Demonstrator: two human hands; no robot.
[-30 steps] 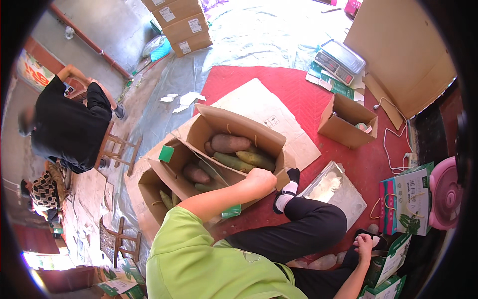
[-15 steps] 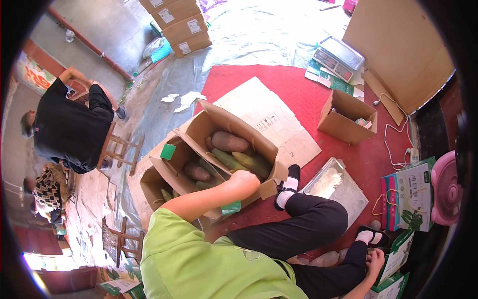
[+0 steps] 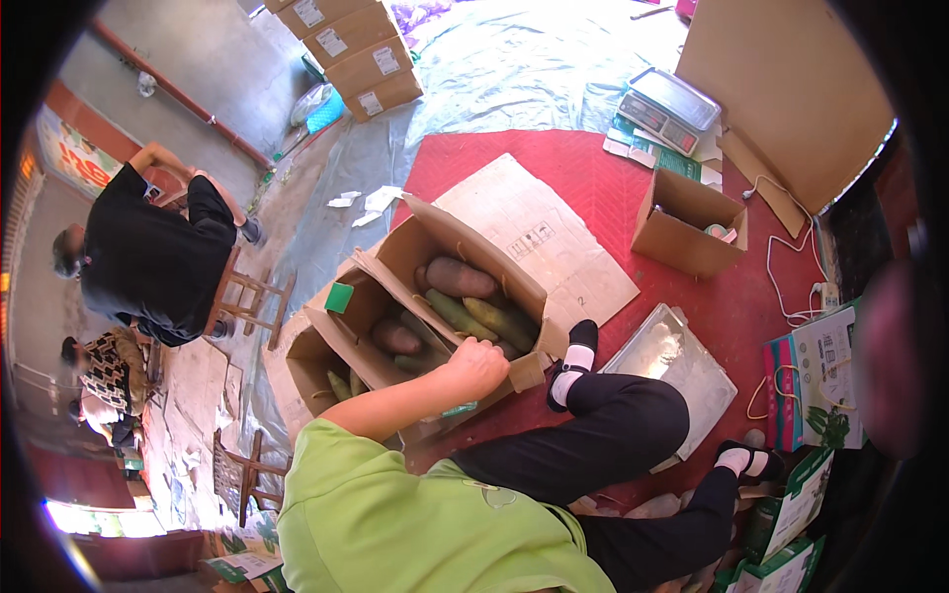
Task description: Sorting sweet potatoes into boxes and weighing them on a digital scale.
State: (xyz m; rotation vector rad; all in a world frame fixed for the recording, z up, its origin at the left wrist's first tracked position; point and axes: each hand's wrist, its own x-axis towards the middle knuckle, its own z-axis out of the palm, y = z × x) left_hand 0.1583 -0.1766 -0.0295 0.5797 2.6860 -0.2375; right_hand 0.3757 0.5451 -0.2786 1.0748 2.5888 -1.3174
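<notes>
Vegetables (image 3: 473, 301), long green ones and a couple of rounded brown ones, lie packed lengthwise in an open cardboard box (image 3: 514, 267) on the red mat (image 3: 593, 178), just in front of the person's folded legs. Laid side by side along the box, they probably fill it best that way. One hand (image 3: 476, 368) rests on the near rim of the box, fingers curled into a loose fist right beside the green ones; whether it grips the cardboard edge, a vegetable, or nothing cannot be made out. From this odd angle it is also unclear whether this is the left or the right hand, and the other hand is out of view, cut off below the green shirt.

A second box (image 3: 331, 356) touches the first on its left side, flaps up, with more green vegetables inside, mostly hidden by the flaps and the forearm. A flat sheet of cardboard (image 3: 549, 222) lies under the far end of the first box. Further off on the mat stand a small empty-looking carton (image 3: 687, 225) and a weighing scale (image 3: 670, 107); a metal tray (image 3: 677, 366) sits beside the knee. Another person in black (image 3: 148, 262) sits on a stool well apart, back turned. The right edge is blurred by something pink close to the lens.
</notes>
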